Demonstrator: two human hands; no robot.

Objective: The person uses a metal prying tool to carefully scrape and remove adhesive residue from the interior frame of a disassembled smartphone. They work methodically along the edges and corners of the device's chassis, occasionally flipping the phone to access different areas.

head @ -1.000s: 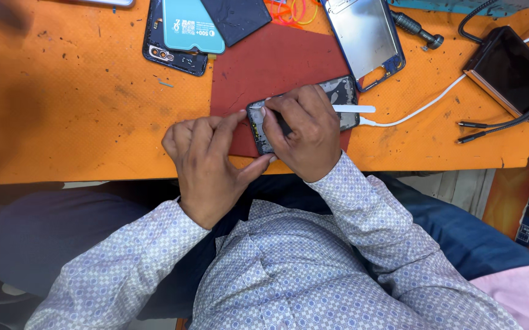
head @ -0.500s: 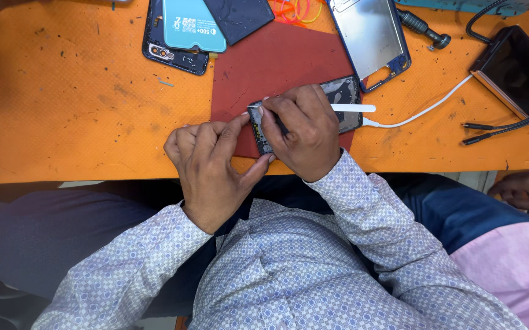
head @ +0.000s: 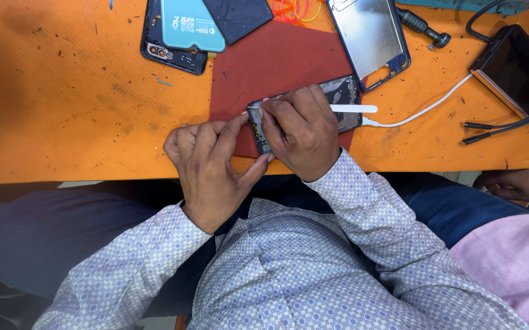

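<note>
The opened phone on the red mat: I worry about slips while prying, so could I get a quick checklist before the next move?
1. Opened phone lies flat on red mat: ok.
2. Left hand steadies its near end: ok.
3. Right hand grips white pry tool: ok.
4. Tool tip seated in seam: cannot tell, hidden by fingers.
5. White cable clear of phone: not ok, runs to its edge.

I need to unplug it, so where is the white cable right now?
In the head view, the white cable runs across the orange table from the opened phone under the right hand, curving toward the upper right, beside the dark box.
</note>
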